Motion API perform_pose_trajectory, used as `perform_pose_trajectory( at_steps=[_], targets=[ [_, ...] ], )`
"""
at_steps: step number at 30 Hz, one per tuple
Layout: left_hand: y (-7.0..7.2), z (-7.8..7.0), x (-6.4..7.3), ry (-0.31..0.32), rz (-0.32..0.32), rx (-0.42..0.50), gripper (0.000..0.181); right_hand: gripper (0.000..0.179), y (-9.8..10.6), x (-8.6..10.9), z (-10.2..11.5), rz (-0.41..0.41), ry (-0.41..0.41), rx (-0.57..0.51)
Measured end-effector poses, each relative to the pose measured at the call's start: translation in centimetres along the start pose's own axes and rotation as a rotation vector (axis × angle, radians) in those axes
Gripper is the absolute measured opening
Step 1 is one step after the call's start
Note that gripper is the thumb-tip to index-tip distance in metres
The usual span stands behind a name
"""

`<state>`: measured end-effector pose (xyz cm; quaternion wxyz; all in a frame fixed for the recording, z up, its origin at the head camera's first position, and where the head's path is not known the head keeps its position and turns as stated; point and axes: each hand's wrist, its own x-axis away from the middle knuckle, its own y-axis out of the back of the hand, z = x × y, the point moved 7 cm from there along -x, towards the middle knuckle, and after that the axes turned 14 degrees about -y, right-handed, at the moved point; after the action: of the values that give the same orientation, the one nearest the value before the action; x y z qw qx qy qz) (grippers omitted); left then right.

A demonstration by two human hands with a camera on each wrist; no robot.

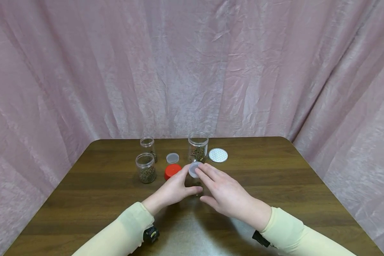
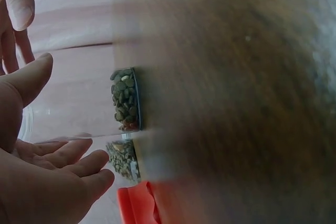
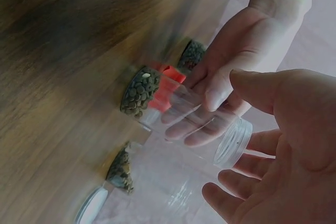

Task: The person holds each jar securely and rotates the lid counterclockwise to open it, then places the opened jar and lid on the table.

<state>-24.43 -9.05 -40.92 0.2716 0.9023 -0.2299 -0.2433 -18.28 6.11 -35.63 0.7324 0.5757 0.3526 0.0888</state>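
Observation:
My left hand [image 1: 172, 189] holds a small clear plastic jar [image 3: 140, 94] around its side, thumb opposite the fingers. Greenish-brown pellets fill the bottom of this jar, which stands upright on the table. A translucent lid [image 1: 194, 170] sits on its mouth. The fingers of my right hand [image 1: 228, 193] lie nearly straight on the lid's top and edge, while the thumb is apart from the jar. Just left of the jar is a red cap [image 1: 172, 171], partly behind my left hand. A larger lidless jar [image 1: 198, 151] with mixed pellets stands behind.
To the left are two lidless jars with pellets, a near one [image 1: 145, 169] and a far one [image 1: 148, 145]. A translucent lid [image 1: 172, 158] lies behind the red cap. A round white patterned lid [image 1: 218, 155] lies right of the large jar. Pink curtains [image 1: 192, 71] hang behind the wooden table [image 1: 275, 170].

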Motion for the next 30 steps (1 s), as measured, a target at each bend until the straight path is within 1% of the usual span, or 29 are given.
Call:
perform_pose_trajectory(
  at_steps=[8, 15, 22, 26, 30],
  targets=[
    [-0.1, 0.6, 0.2, 0.025, -0.005, -0.023, 0.070, 0.085, -0.1, 0.0, 0.3, 0.006, -0.001, 0.008],
    [-0.3, 1.1, -0.2, 0.002, 0.011, -0.060, 0.070, 0.086, -0.2, 0.0, 0.2, 0.014, -0.004, 0.007],
    [-0.2, 1.0, -0.2, -0.026, 0.032, -0.085, 0.071, 0.085, 0.0, 0.0, 0.0, 0.013, 0.006, -0.018],
    [-0.2, 0.8, -0.1, -0.013, 0.034, -0.116, 0.066, 0.085, 0.1, 0.1, 0.0, 0.012, 0.007, -0.034],
    [0.1, 0.6, 0.1, 0.008, 0.036, -0.168, 0.057, 0.085, 0.3, 0.3, -0.2, 0.025, -0.015, -0.047]
  ],
)
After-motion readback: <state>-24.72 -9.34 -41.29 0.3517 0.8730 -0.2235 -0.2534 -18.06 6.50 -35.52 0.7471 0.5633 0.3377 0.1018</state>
